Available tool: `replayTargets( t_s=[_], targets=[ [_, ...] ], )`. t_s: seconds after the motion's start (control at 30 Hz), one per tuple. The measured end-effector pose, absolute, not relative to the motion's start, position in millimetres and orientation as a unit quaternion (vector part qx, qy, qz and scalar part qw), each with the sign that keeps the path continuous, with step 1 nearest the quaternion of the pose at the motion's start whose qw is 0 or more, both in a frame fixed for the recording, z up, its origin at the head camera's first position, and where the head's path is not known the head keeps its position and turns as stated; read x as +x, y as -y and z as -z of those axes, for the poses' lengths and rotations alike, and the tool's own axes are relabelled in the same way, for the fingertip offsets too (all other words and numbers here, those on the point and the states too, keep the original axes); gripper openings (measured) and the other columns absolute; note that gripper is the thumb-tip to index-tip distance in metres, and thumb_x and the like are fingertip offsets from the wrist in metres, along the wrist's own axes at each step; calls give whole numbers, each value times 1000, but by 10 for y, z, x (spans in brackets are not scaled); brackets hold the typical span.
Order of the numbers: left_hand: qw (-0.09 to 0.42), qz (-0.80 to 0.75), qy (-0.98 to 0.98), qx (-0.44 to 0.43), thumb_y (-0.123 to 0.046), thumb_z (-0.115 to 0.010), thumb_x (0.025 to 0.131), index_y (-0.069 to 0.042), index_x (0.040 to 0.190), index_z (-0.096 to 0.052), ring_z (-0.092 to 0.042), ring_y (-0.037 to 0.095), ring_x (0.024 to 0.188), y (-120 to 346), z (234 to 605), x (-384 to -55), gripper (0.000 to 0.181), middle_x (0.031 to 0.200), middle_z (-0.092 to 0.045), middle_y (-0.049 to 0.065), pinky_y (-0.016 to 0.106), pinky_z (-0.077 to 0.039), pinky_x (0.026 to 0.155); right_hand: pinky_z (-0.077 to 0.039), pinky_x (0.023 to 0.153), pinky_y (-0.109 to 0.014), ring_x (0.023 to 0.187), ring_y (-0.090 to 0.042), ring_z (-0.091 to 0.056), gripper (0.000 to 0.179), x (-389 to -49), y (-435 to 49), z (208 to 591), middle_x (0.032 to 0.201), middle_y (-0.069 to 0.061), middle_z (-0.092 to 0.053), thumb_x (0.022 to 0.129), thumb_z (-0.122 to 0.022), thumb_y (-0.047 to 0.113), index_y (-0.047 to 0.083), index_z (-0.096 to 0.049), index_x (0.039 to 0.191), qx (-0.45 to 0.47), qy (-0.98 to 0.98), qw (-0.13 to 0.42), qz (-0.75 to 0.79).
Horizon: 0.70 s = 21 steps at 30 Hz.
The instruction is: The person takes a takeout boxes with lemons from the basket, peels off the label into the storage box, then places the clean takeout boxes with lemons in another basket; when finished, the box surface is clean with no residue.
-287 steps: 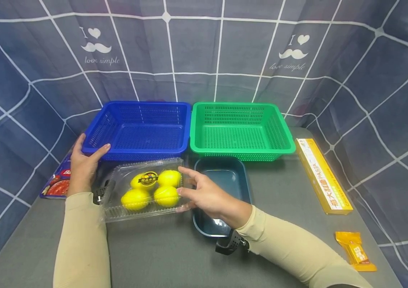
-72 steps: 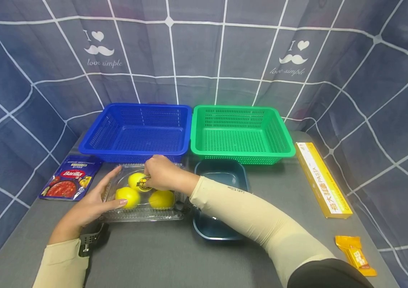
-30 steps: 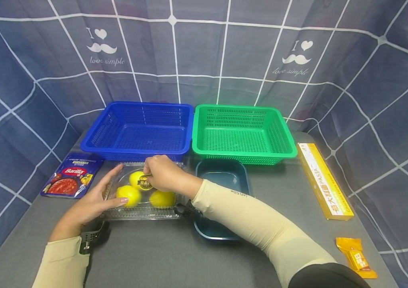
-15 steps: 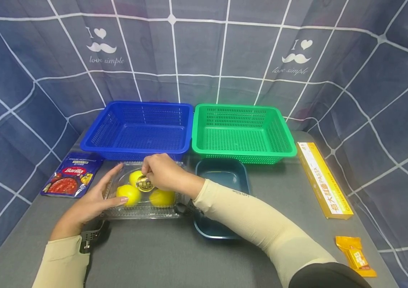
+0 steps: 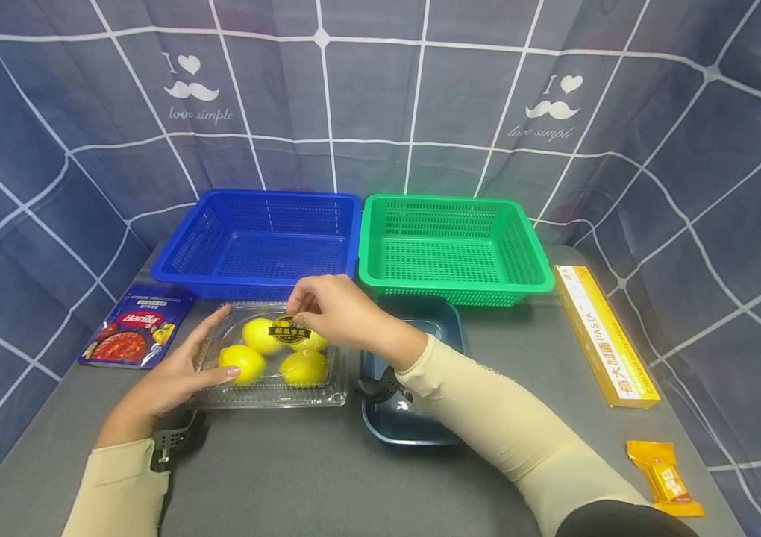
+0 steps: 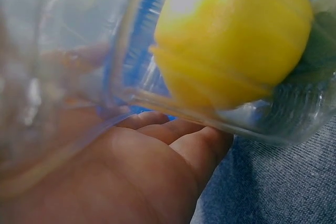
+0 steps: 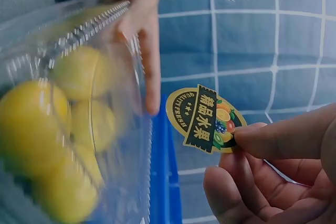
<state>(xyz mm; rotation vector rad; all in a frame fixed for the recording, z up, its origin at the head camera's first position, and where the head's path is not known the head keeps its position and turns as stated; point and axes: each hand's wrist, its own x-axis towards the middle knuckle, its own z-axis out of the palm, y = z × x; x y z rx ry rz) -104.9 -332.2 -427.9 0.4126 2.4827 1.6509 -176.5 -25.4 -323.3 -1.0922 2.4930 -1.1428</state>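
A clear plastic clamshell box (image 5: pixel 273 399) with several lemons (image 5: pixel 304 368) inside lies on the grey table in front of the blue basket. My left hand (image 5: pixel 168 384) holds its left end, thumb over the lid and fingers along the side. In the left wrist view the palm (image 6: pixel 142 166) is right beside the box wall. My right hand (image 5: pixel 336 309) is above the lid's back right part. Between thumb and fingertip it pinches a black and gold fruit sticker (image 7: pixel 202 121), which is apart from the box in the right wrist view.
Behind the box stand a blue basket (image 5: pixel 186 277) and a green basket (image 5: pixel 448 289). A dark blue tray (image 5: pixel 414 432) is right of the box, under the right forearm. A Barilla pouch (image 5: pixel 135 328) lies left; a pasta box (image 5: pixel 605 335) and an orange packet (image 5: pixel 665 477) lie right.
Earlier the box was held up between both hands; it came down onto the table. The right hand then worked at the sticker and has now lifted it off the lid, moving right and back.
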Motion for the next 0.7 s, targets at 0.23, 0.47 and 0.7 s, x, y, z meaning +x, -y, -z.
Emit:
replayTargets(
  t_s=[0.23,0.47,0.7],
  targets=[
    [65,-550,-822,137,-6,-78,92,-12,170,-13,2,42,157,3318,4288,-1045,102,175,-4,11,76,-2,116,-56,78,-24,85,-15,-67,7,-1854,-148,3234,93,-2,-71,97,-75,1,5,-72,102,-331,-831,86,439],
    [61,-546,-824,137,-5,-77,92,-16,171,-14,2,41,157,3326,4303,-1049,101,175,-4,12,75,0,116,-60,77,-38,84,-22,-68,6,-1923,-547,3320,93,-6,-71,97,-73,-1,3,-72,102,-277,-807,102,511],
    [60,-548,-822,141,-4,-77,93,-15,170,-14,1,41,157,3328,4300,-1052,100,175,-5,12,75,-1,116,-62,80,-46,87,-26,-69,7,-1975,-878,3447,95,-10,-71,97,-73,-1,1,-71,104,-233,-810,116,526]
  ],
)
